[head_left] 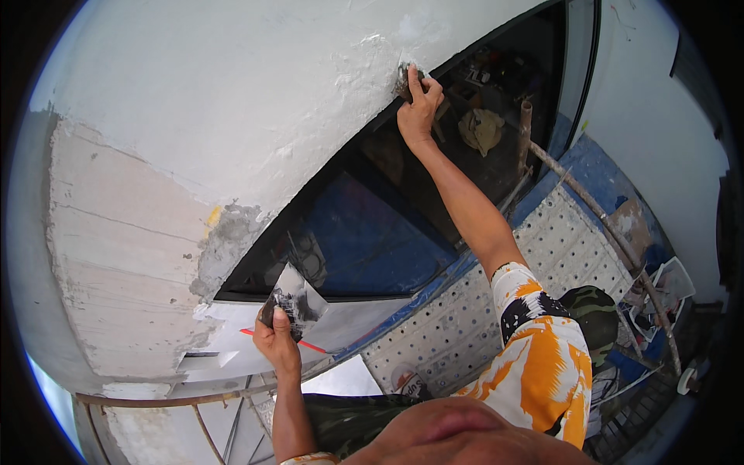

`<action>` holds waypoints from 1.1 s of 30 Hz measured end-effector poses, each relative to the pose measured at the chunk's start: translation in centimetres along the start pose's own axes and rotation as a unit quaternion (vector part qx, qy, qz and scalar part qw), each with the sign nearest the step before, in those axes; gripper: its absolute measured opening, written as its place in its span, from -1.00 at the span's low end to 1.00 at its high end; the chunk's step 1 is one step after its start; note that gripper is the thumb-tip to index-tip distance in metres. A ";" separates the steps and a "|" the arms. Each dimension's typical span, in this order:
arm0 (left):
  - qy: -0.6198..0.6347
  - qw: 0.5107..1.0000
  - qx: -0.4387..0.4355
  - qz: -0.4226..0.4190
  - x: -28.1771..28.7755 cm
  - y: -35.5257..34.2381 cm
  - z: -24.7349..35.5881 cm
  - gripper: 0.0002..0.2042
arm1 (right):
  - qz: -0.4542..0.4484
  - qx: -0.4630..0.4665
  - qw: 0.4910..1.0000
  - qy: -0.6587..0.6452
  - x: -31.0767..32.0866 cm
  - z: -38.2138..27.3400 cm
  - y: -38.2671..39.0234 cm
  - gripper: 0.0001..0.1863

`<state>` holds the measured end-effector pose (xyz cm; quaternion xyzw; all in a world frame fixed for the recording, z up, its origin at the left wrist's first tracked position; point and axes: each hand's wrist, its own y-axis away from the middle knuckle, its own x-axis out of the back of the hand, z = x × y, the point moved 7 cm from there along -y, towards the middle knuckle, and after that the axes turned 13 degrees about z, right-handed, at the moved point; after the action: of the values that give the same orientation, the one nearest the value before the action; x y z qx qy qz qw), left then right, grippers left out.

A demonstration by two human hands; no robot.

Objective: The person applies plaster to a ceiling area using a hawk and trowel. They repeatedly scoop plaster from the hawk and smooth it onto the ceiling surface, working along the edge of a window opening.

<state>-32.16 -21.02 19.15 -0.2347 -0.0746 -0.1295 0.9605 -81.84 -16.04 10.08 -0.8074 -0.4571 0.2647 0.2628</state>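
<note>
My right hand [419, 108] reaches up to the wall with its fingers closed round a dark putty knife [404, 84]. The knife lies against the wet white plaster [372, 58] just above the window's slanting upper edge. Lower left, my left hand [277, 341] grips a flat metal plastering trowel [304, 298] by its dark handle. That trowel's broad grey blade has dark smears on it and is held in front of the window's lower corner, apart from the wall. How much putty is on the right-hand knife is hard to make out.
The dark-framed window [372, 225] stretches diagonally between my hands. Bare pinkish wall [116, 248] and a grey cement patch [229, 244] lie left. I am over a perforated scaffold plank [442, 337]; rusty scaffold poles [597, 205] stand right, near a white container [673, 280].
</note>
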 end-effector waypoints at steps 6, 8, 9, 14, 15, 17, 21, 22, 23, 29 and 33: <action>0.031 0.999 0.001 0.021 0.0 0.1 0.3 -0.67 | 0.012 -0.084 0.995 -0.048 3.1 -0.9 0.4 -0.27; 0.031 0.999 0.000 0.034 0.8 0.1 0.3 -0.68 | 0.030 -0.122 0.992 -0.029 3.8 2.1 -2.1 -0.28; 0.033 0.999 -0.002 0.041 1.3 0.1 0.3 -0.68 | 0.043 -0.139 0.989 -0.024 3.8 3.8 -3.6 -0.29; 0.030 0.999 0.006 0.025 2.2 0.2 -0.1 -0.71 | 0.055 -0.093 0.993 0.051 2.0 7.7 -7.4 -0.29; 0.034 0.999 0.007 0.020 2.2 0.3 -0.1 -0.71 | 0.057 -0.096 0.991 0.069 1.7 7.7 -7.2 -0.29; 0.030 0.999 0.012 0.024 2.3 0.3 0.0 -0.70 | 0.040 -0.080 0.996 0.023 1.1 6.1 -5.8 -0.28; 0.038 0.999 0.023 0.024 1.7 0.4 0.5 -0.68 | -0.008 -0.066 0.998 -0.004 0.2 -0.3 -0.4 -0.19; 0.044 0.999 0.022 0.023 1.5 0.4 0.6 -0.69 | -0.013 -0.066 0.998 -0.011 0.0 -2.3 1.0 -0.17; 0.051 0.998 0.021 0.021 1.2 0.4 0.8 -0.69 | -0.013 -0.057 0.998 -0.012 -0.1 -4.3 2.2 -0.16; 0.189 0.957 0.196 0.099 1.1 0.2 -1.1 -0.69 | -0.078 -0.093 0.983 -0.141 4.4 -11.7 5.9 -0.24; 0.311 0.854 0.399 0.119 1.2 0.4 -4.0 -0.67 | -0.360 -0.226 0.753 -0.503 11.4 -19.8 9.5 -0.31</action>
<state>-30.59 -22.86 15.71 0.2143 0.2115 -0.0399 0.9528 -57.90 -13.90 15.94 -0.3694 -0.8266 0.4075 -0.1193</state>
